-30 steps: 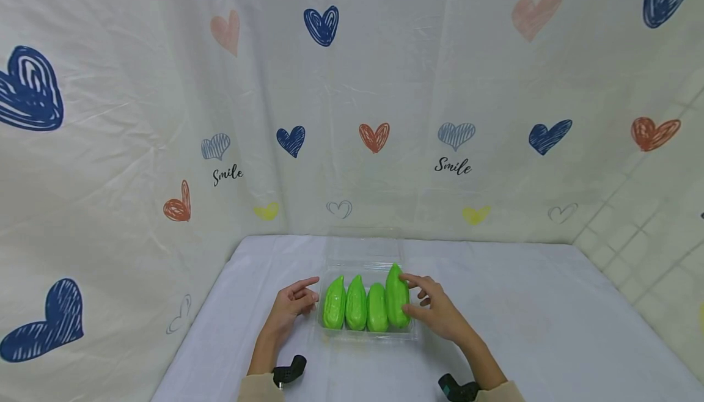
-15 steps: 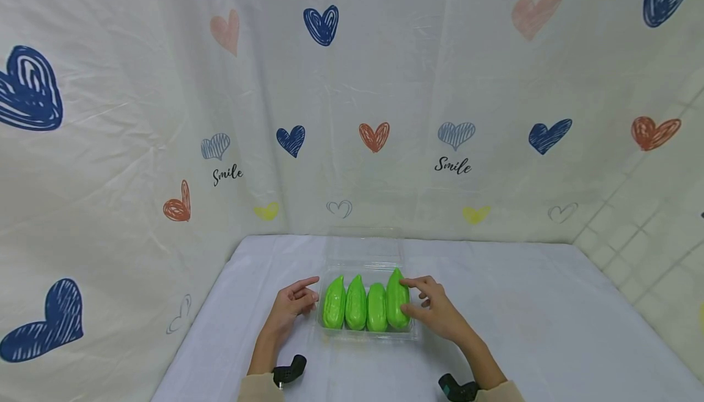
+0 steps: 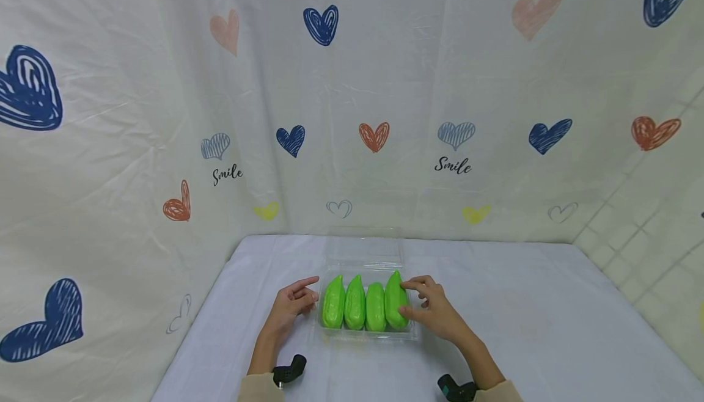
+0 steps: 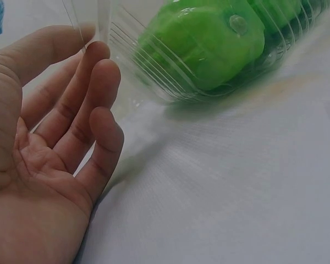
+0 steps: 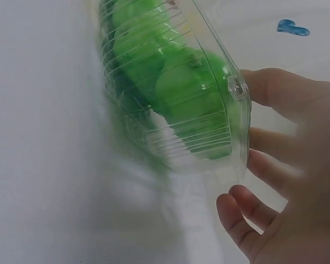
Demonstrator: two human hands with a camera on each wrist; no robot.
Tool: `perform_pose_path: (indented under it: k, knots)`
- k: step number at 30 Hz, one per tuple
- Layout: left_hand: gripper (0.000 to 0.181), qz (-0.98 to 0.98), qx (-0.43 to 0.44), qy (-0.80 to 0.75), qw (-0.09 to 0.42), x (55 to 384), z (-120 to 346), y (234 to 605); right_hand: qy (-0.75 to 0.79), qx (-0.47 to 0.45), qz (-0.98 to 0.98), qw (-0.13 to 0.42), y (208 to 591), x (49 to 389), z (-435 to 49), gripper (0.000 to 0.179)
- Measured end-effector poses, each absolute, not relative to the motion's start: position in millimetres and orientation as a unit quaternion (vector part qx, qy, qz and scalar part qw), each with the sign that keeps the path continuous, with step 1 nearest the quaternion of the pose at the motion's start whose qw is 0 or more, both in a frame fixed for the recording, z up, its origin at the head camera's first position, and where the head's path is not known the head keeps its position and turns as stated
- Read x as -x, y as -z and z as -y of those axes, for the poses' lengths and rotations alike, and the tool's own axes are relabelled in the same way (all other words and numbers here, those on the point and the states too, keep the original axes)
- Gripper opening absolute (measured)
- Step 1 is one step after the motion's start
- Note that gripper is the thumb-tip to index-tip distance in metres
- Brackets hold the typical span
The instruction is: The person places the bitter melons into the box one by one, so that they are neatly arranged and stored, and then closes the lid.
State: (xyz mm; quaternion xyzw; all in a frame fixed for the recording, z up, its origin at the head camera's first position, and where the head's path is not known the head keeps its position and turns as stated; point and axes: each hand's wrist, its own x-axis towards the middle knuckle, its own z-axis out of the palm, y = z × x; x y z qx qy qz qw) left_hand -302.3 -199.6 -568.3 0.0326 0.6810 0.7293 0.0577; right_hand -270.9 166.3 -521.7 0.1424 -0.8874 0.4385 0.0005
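A clear plastic clamshell box [image 3: 368,335] holds several bright green, ridged toy vegetables [image 3: 355,304], pointed like bitter gourds, side by side. My right hand [image 3: 437,310] reaches over the box's right rim. Its thumb and index finger, spread apart, touch the right side of the rightmost green vegetable [image 3: 395,304]. In the right wrist view, the other fingers [image 5: 239,223] hang loosely curled outside the box. My left hand [image 3: 288,304] is by the box's left wall, fingers relaxed. In the left wrist view, its fingertips [image 4: 93,49] come right up to the clear rim.
The box's clear lid [image 3: 365,249] stands folded back behind it. A white cloth [image 3: 506,316] covers the table. A white curtain [image 3: 412,84] printed with hearts hangs behind and at the left. Black wrist cameras [image 3: 289,369] sit on both wrists.
The rightmost green vegetable has settled lower, its tip dropping almost level with the others. My right index finger has come down slightly with it. The left hand has stayed in place.
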Motion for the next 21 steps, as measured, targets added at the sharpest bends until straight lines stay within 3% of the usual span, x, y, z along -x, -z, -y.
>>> perform_pose_path:
  k: [21]
  knots:
    - [0.051,-0.684,-0.029,-0.727,0.057,304.1,200.2,569.6,-0.429,-0.149,0.891,-0.008,524.8,273.6,-164.4,0.05]
